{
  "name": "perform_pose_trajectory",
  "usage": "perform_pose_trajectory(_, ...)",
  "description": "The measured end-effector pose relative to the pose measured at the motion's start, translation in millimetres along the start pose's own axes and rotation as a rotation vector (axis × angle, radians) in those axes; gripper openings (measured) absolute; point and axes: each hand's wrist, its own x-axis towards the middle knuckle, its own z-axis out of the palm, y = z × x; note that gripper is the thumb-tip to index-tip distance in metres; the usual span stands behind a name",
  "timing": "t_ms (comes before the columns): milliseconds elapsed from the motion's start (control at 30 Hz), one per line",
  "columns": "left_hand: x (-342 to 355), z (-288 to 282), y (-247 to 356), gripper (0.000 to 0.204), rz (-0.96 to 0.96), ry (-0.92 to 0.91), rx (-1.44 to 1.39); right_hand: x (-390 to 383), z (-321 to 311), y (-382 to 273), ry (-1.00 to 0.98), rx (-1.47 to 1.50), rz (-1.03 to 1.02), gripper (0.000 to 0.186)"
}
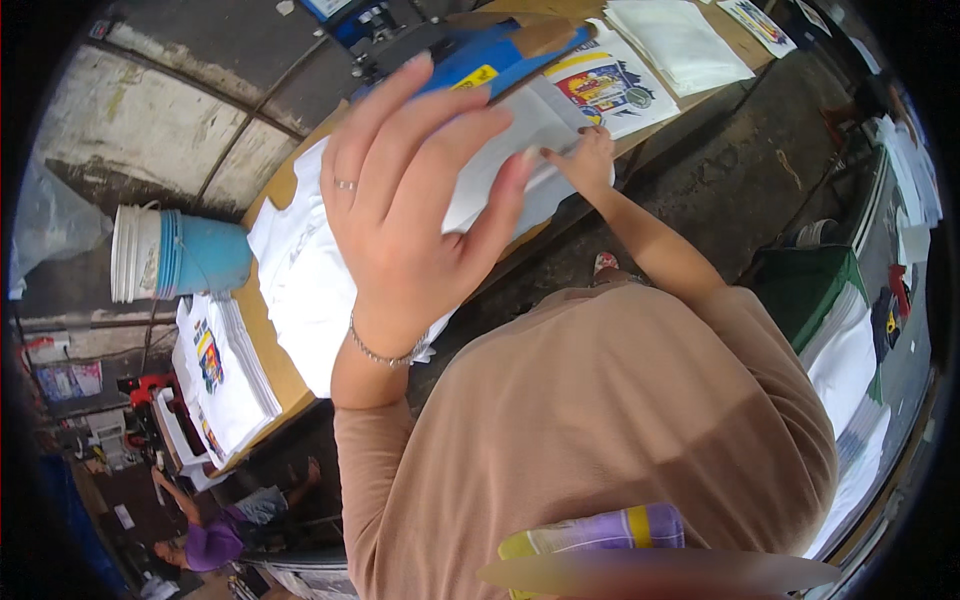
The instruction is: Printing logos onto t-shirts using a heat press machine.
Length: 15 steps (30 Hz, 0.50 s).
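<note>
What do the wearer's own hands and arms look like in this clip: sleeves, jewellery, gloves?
The left hand is ungloved, with a thin silver-coloured ring on one finger and a silver-coloured bracelet of small links or beads at the wrist. The right hand is ungloved too. Plain tan-brown sleeves leave both forearms bare.

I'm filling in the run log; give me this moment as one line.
left hand: raised, open | right hand: at edge of white material | nearby: blue equipment, white garments, buckets
</note>
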Motion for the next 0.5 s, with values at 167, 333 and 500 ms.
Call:
perform_pose_trajectory(167,-18,15,16,0.021,-0.137,-0.179,-0.129,25,13,-18,-0.274,-0.048,0.167,0.064)
perform_pose_trajectory(333,-32,67,23,0.014,-0.346,-0.273,-0.201,79,14,-7,-0.294,0.771,0.34,0.039)
perform_pose_trajectory(500,-47,147,38,0.008,-0.676,-0.319,-0.113,201,-20,106,-0.301,1.032,0.473,0.037)
